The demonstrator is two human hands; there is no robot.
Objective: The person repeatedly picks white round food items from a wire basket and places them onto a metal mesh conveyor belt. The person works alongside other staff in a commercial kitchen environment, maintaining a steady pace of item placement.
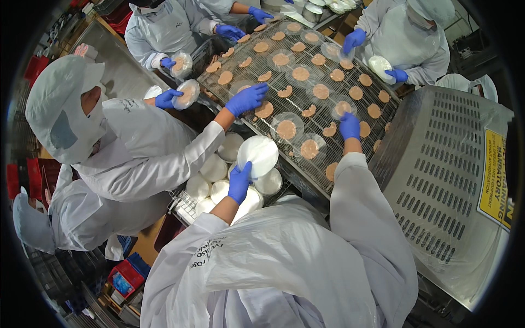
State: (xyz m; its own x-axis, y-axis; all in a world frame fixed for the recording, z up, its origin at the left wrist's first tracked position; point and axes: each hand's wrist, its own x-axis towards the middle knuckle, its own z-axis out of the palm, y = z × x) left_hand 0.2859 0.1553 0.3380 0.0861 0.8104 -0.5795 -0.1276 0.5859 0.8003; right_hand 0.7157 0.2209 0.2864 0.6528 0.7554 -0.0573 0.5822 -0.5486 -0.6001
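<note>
In my blue-gloved left hand (239,183) I hold a stack of round, whitish film discs (258,156) by its near edge, thumb on top. My right hand (350,127), also gloved, reaches over a wire mesh conveyor (262,121). Its fingers are bent together at the near edge of a clear film disc (334,113) around a flat, pinkish-brown round slice (343,107). Similar slices, some whole and some crescent-shaped, lie across the mesh. Several have clear discs with them, such as the slice (286,129) near the belt's front edge.
Stacks of white discs (199,187) sit in a wire basket (180,205) below the belt's left edge. A slotted metal machine cover (437,169) stands at right. A co-worker's gloved hand (246,99) reaches over the belt from the left; another's (354,40) from the far right.
</note>
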